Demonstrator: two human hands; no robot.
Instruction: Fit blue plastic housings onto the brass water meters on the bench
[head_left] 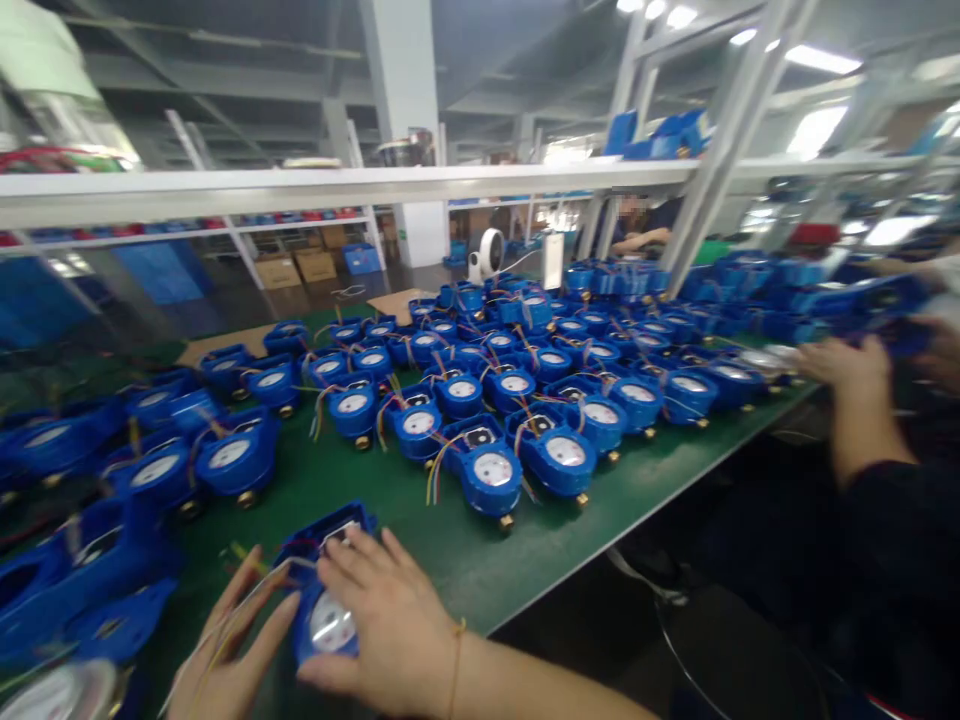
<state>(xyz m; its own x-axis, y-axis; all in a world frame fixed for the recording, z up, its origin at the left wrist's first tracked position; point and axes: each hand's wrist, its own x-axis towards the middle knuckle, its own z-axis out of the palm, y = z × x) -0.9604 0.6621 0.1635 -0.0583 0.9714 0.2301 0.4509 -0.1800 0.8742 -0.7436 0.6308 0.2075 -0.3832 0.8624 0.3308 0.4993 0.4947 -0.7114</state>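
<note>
A blue water meter with a round clear dial lies on the green table in front of me. My right hand rests over it, with the fingers on its upper box part and the thumb by the dial. At its left side is my left hand, fingers curled, with thin pale wires running from the meter across them. The hold on the wires is partly hidden and blurred. Blurred yellow-green wire ends show by the left fingertips.
Many similar blue meters with coloured wires and brass fittings cover the green table. More blue housings lie at the left. A white shelf spans above. At the right, a co-worker's hand reaches over the table edge.
</note>
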